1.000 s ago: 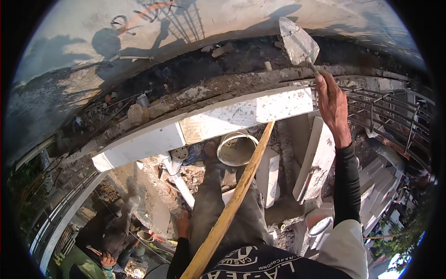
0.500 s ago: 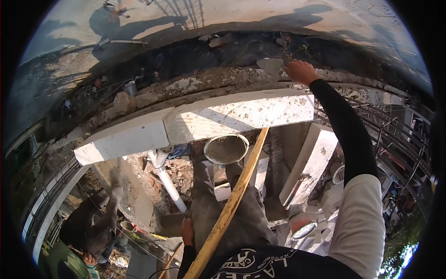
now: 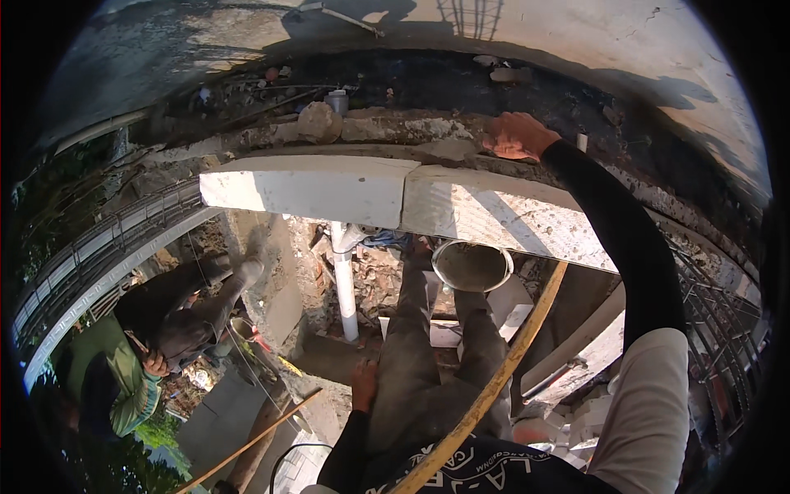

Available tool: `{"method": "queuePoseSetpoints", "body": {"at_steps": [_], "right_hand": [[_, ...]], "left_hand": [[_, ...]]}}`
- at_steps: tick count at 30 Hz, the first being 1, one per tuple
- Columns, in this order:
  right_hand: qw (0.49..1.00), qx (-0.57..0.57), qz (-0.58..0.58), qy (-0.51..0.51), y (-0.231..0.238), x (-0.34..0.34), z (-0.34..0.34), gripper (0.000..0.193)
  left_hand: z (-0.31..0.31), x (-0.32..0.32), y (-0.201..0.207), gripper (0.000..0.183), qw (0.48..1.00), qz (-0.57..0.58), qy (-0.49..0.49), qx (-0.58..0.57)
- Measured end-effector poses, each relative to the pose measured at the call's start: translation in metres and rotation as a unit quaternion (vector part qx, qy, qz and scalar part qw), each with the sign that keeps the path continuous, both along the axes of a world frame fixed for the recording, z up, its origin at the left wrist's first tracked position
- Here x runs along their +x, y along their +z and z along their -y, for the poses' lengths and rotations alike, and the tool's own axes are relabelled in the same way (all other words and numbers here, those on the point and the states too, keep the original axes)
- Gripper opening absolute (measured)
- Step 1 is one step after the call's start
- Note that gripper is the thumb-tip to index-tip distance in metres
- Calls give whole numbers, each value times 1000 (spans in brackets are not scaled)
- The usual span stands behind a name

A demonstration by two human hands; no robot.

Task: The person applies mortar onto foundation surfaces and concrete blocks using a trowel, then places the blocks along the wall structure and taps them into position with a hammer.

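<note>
Leftward along the white blocks (image 3: pixel 321 193) since the earlier frame goes a worker's right hand (image 3: pixel 520 136). Nearest, the left hand (image 3: pixel 364 384) rests by the thigh (image 3: pixel 401 356), its grip impossible to tell; beyond the blocks, right fingers curl, apparently around a trowel (image 3: pixel 451 149) at the ledge (image 3: pixel 378 129), likely light, stiff, best held by its handle.

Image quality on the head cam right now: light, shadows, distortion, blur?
Head view: hard sunlight, with bright patches and shadow bands on the white blocks and dark shadows on the wall; head view: fisheye, black corners, wooden strip looks bowed; head view: right hand has soft finger detail, motion or focus unclear.
</note>
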State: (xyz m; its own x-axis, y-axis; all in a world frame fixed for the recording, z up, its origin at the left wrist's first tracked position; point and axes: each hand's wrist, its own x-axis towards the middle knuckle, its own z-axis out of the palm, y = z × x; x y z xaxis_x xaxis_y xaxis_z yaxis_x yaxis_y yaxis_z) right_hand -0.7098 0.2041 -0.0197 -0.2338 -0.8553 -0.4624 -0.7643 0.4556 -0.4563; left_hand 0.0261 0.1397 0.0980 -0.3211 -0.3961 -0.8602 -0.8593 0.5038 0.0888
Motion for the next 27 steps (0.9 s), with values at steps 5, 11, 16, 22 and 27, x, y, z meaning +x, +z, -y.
{"method": "queuePoseSetpoints", "body": {"at_steps": [5,11,16,22,27], "right_hand": [[999,12,-9,32,-2,28,116,30],[988,-4,-38,149,-17,3,87,32],[987,-64,37,146,-41,-25,9,32],[987,31,-14,156,-1,-46,-42,32],[979,18,-44,198,-12,-57,-78,35]], "left_hand": [[-5,26,-1,32,1000,0,-4,-8],[-2,1,30,38,979,-25,203,7],[4,31,11,46,983,-12,181,9],[3,-3,-2,39,972,-46,231,-18],[9,16,-1,32,999,-42,-1,-14]]}}
